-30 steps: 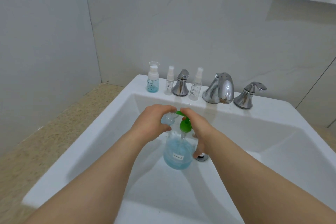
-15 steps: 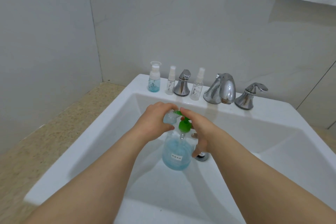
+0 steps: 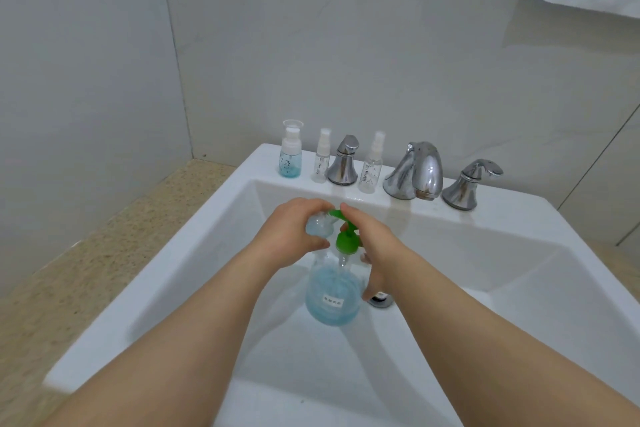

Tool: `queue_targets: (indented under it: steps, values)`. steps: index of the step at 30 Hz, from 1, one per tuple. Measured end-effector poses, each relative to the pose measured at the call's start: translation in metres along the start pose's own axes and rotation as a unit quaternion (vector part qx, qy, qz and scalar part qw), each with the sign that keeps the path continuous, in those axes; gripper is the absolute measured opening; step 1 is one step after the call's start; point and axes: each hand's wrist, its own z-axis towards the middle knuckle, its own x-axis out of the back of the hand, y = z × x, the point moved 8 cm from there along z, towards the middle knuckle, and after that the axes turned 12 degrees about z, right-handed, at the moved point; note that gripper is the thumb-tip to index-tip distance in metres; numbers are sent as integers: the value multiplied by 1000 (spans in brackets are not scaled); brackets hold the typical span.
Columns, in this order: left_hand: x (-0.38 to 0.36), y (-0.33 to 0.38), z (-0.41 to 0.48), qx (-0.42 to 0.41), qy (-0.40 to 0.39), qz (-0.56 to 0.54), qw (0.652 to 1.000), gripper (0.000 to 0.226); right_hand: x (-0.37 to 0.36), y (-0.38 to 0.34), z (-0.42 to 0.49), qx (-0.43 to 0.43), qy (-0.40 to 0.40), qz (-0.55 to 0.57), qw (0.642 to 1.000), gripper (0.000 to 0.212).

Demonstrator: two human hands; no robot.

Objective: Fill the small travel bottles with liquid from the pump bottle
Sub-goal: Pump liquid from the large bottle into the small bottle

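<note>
Two hands meet over the white sink (image 3: 519, 229): the left hand (image 3: 292, 234) clamps its fingers on a small clear travel bottle (image 3: 317, 227) at the green spout (image 3: 335, 213), the right hand (image 3: 375, 243) wraps fingers round the round blue-filled pump bottle (image 3: 332, 298); misalignment could spill liquid.

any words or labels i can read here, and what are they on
Nothing here is legible.
White label on the pump bottle: dark characters, too small and blurred to read.
Blue-filled travel bottle on the ledge: dark print, unreadable.
Left clear spray bottle: dark print, too blurred.
Right clear spray bottle: dark print, too blurred.
</note>
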Motion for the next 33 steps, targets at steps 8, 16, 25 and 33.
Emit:
queue_targets:
  steps: [8,16,25,33]
  values:
    - [-4,0,1,-6,-2,14,1000,54,-2,-6,0,49,13,-14,999,23]
    - [-5,1,1,-9,-2,28,1000,54,-4,-6,-2,75,16,-5,997,22]
    - [-4,-4,2,15,2,5,1000,55,1,-2,3,11,10,-4,1000,33]
    - [-7,0,2,-6,-3,39,999,55,-2,-9,3,79,22,-10,997,24]
